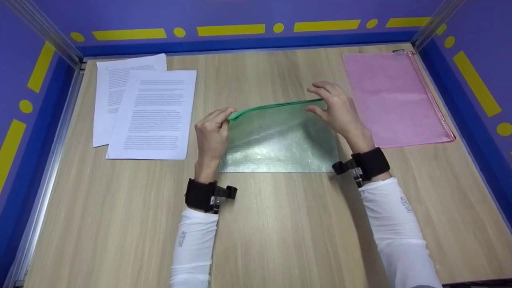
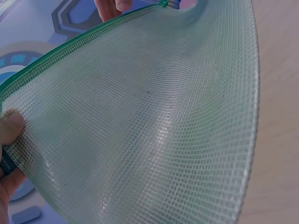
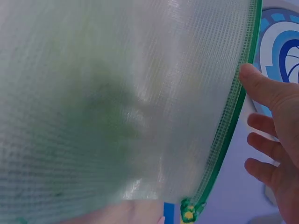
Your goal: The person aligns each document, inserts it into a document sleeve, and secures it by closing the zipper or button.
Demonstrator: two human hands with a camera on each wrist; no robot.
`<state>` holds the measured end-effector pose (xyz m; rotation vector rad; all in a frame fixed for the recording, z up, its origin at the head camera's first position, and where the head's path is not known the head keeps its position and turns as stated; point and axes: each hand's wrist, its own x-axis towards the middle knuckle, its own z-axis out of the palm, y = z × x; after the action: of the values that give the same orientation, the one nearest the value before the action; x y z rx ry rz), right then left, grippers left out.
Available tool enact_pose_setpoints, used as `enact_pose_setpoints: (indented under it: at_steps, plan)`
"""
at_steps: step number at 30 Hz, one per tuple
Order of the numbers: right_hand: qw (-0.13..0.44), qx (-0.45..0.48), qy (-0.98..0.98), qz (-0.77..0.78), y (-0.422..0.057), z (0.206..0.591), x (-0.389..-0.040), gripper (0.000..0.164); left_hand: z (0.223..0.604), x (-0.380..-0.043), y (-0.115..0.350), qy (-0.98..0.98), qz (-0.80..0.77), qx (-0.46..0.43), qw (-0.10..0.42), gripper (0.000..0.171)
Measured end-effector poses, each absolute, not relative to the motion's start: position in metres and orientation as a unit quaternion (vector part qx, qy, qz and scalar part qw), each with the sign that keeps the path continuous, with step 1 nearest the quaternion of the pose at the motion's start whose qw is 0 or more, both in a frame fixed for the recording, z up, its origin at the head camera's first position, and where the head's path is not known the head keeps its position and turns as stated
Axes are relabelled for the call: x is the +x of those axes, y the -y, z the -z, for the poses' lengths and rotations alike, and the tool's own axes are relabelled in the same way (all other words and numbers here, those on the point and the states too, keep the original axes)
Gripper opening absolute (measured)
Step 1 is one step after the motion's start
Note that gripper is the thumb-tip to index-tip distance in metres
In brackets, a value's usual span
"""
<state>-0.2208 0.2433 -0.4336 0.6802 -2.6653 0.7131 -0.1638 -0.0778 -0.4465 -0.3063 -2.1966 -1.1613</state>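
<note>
A translucent green mesh zipper pouch [image 1: 280, 136] is raised at its far side, its green zipper edge uppermost and its plain edge near the tabletop. My left hand [image 1: 212, 132] pinches the left end of the zipper edge; the thumb [image 2: 11, 125] lies on the mesh in the left wrist view. At the right end of that edge is my right hand [image 1: 340, 114], fingers spread and loosely bent. The right wrist view puts its thumb tip [image 3: 250, 72] right at the green zipper [image 3: 229, 112], the other fingers apart from the mesh.
Two printed paper stacks or sheets [image 1: 154, 116] overlap at the left of the wooden table [image 1: 280, 224]. A pink zipper pouch [image 1: 394, 96] lies flat at the right. Blue and purple panels [image 1: 248, 12] with yellow marks enclose the back and sides.
</note>
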Motion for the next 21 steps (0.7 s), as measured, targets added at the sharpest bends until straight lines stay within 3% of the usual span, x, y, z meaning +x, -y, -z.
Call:
enact_pose_setpoints:
  at_steps: [8, 15, 21]
  plan:
    - [0.083, 0.269, 0.928, -0.245, -0.233, 0.438, -0.228, 0.042, 0.445, -0.163, 0.075, 0.828, 0.448, -0.120, 0.313, 0.028]
    - [0.044, 0.277, 0.924, -0.259, -0.226, 0.438, -0.233, 0.023, 0.445, -0.163, 0.077, 0.827, 0.453, -0.119, 0.312, 0.026]
    - [0.020, 0.254, 0.926, -0.281, -0.222, 0.443, -0.232, 0.021, 0.443, -0.163, 0.078, 0.834, 0.462, -0.094, 0.288, 0.020]
